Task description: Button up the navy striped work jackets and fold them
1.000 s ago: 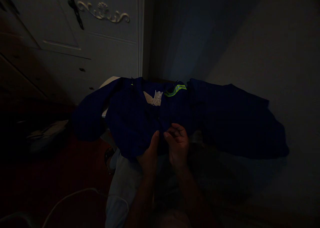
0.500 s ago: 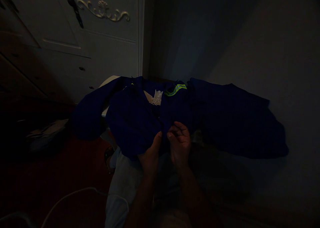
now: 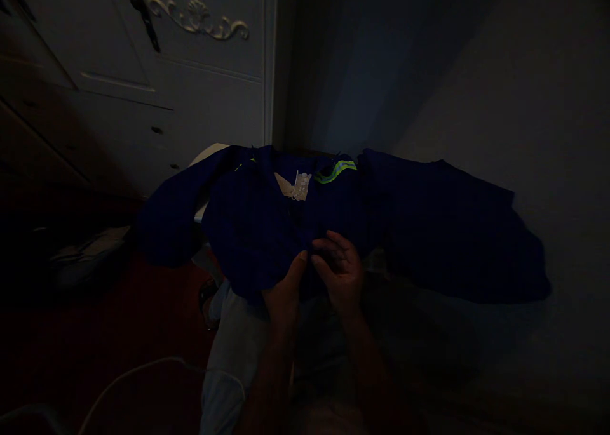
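Note:
A dark blue work jacket (image 3: 248,219) with a yellow-green and silver stripe (image 3: 337,171) is spread over a pale surface, its sleeves stretching left and right. My left hand (image 3: 288,286) grips the jacket's front near the bottom; the thumb lies on top and the other fingers are hidden under the cloth. Close beside it, my right hand (image 3: 343,273) has its fingers bent, thumb and fingertips at the front edge of the jacket. The dim light hides whatever small part lies between them. A light patterned patch (image 3: 296,186) shows inside the neck opening.
A white cabinet (image 3: 214,105) with scroll ornament and dark handle stands at the back left. A plain wall (image 3: 524,92) rises at right. My trouser leg (image 3: 233,352) is below the jacket. A white cable (image 3: 138,366) crosses the red floor (image 3: 143,314).
My right hand has shifted slightly left, its thumb and fingertips closer to my left thumb. The left hand and the jacket have hardly moved.

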### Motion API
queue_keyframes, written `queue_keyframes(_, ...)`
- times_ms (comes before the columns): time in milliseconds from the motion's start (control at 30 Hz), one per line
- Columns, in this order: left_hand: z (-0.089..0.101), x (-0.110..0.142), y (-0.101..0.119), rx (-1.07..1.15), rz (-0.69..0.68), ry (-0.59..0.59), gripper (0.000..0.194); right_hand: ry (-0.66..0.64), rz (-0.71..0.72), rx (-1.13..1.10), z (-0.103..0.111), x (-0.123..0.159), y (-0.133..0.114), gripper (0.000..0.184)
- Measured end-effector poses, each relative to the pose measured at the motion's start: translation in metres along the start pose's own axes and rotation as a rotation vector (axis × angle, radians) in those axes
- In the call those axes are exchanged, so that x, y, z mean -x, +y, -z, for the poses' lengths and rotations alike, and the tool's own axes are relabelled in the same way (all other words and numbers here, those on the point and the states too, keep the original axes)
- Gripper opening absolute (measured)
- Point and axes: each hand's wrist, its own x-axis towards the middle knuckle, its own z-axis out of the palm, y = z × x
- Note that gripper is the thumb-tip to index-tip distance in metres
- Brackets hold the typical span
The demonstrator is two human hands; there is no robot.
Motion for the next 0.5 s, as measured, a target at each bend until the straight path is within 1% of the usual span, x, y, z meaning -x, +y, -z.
queue_keyframes(167,-0.001,-0.005,0.004,0.083,0.106,-0.046,0.063,-0.182,0.105,0.199,0.009,-0.012,-0.011,0.046)
queue_keyframes(333,0.002,-0.008,0.005,0.109,0.178,-0.075,0.06,-0.35,0.177,0.294,0.014,-0.026,-0.026,0.053)
queue_keyframes(433,0.003,-0.007,0.002,0.118,0.152,-0.093,0.062,-0.42,0.205,0.326,0.014,-0.031,-0.03,0.056)
queue_keyframes(500,0.004,-0.007,0.0,0.103,0.101,-0.116,0.068,-0.421,0.201,0.326,0.013,-0.031,-0.031,0.053)
